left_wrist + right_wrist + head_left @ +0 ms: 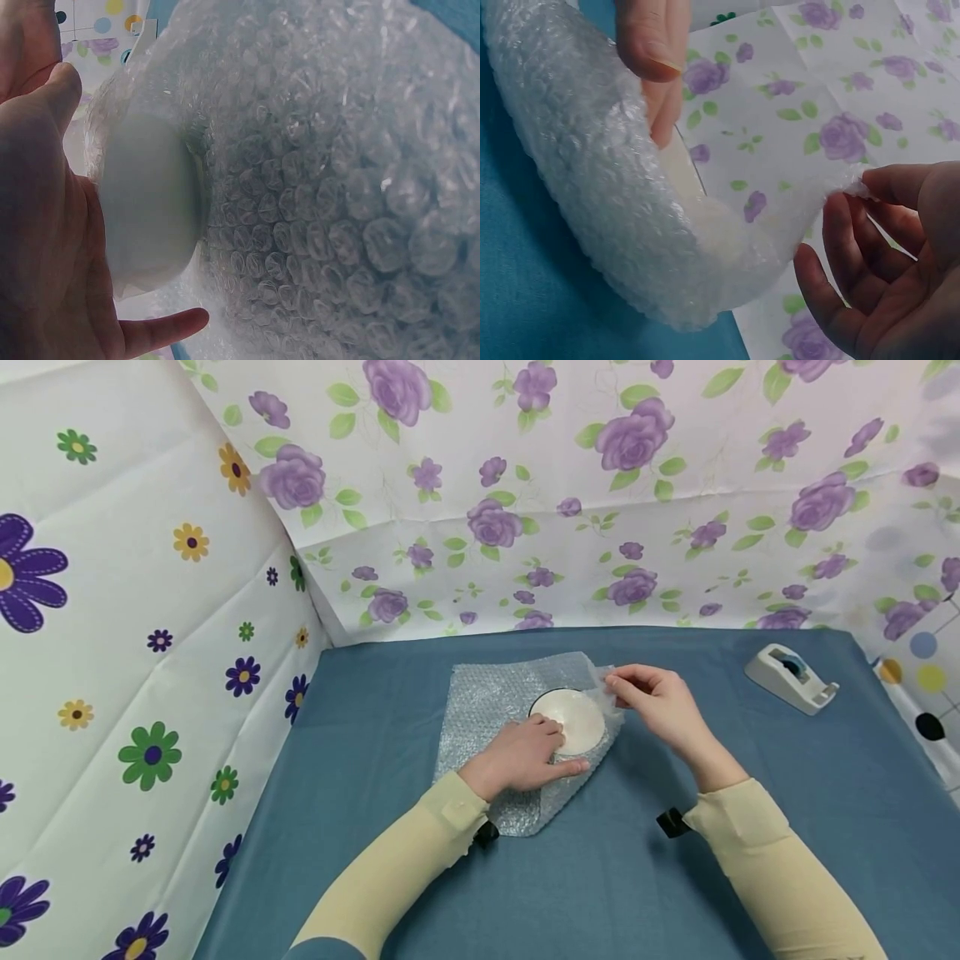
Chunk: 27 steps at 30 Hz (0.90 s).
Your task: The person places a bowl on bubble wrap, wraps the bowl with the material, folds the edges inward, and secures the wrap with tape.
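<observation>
A round white bowl-like dish point(577, 720) with a thin dark rim sits on a sheet of bubble wrap point(480, 710), near its right part. My left hand point(522, 753) rests on the dish with its fingers on top and the thumb spread to the right. Up close in the left wrist view, the dish's pale side point(150, 206) shows between the palm and the wrap. With thumb and fingertips, my right hand point(660, 702) pinches the wrap's far right corner, lifted above the dish. The raised flap point(780, 247) stretches from that hand in the right wrist view, partly covering the dish.
A white tape dispenser point(791, 678) stands on the blue tablecloth point(360, 793) at the far right. Flowered cloth point(487, 485) hangs behind the table, and another patterned cloth point(150, 635) borders it on the left.
</observation>
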Tool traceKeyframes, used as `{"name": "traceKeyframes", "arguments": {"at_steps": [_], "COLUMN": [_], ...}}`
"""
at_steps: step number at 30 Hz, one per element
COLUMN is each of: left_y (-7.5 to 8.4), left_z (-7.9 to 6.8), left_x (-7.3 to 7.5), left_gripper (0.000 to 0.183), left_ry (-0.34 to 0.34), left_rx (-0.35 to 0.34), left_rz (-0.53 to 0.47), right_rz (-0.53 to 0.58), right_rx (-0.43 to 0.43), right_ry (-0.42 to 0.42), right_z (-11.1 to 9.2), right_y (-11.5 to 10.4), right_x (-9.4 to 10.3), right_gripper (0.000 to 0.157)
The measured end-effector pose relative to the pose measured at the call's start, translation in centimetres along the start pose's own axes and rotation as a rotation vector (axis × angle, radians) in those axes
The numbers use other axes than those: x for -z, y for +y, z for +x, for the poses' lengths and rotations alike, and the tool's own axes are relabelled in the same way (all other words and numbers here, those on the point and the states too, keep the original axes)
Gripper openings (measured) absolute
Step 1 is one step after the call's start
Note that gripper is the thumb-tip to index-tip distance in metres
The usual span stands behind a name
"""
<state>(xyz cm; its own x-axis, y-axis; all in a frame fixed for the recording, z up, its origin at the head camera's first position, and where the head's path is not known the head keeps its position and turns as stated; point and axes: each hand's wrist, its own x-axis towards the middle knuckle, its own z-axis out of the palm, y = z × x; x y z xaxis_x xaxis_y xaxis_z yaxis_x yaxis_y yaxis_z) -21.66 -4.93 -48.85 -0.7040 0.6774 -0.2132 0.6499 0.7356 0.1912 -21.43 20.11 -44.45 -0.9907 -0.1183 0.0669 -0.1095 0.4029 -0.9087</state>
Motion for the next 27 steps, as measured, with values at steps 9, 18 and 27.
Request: {"name": "traceKeyframes", "arguments": {"at_steps": [9,18,27], "left_y": [0.2,0.1,-0.1], "left_z": [0.0,0.1,0.1], "left_x": [0.2,0.1,-0.1], "left_gripper": [0.078,0.078,0.077], "left_ry": [0.000,0.004,0.001], "left_rx": [0.004,-0.007,-0.007], "left_rz": [0.008,0.020,0.022], "right_rz": [-0.068,-0.070,-0.120], "right_rx": [0.028,0.003,0.008], "right_ry": [-0.060,-0.062,-0.071], "right_z": [0.0,0.1,0.0], "right_y": [1.0,1.5,1.7], "right_x": [-1.1,-2.3,-3.5], "right_gripper": [0.038,0.039,0.036]}}
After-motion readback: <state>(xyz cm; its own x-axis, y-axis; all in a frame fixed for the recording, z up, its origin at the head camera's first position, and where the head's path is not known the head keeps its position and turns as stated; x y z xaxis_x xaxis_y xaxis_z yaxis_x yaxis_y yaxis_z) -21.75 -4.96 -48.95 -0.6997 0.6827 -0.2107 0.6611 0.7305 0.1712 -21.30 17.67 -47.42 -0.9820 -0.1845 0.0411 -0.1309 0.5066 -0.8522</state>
